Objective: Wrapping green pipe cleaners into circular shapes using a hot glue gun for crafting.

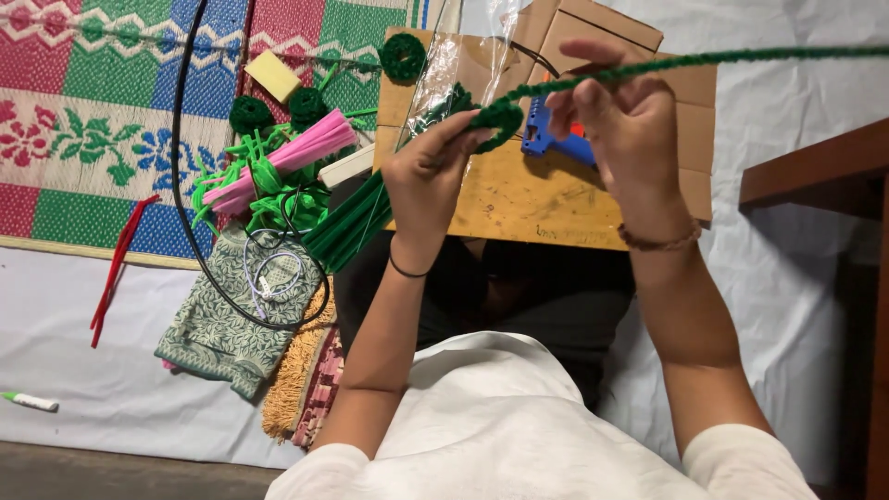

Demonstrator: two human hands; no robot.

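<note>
My left hand (428,176) pinches a small coiled spiral (497,118) at the near end of a dark green pipe cleaner. My right hand (622,120) grips the same green pipe cleaner (741,57) a little further along, and its straight length runs off to the upper right edge. Both hands hover over a flattened cardboard sheet (546,204). A blue glue gun (556,141) lies on the cardboard, partly hidden behind my right hand.
Left of the cardboard lie a bundle of dark green pipe cleaners (347,222), pink ones (292,157), light green ones (278,199), finished green coils (250,113), a yellow sponge (271,74), a black cable (181,167), a patterned pouch (227,319), red pipe cleaners (116,268). A wooden table (815,167) stands at right.
</note>
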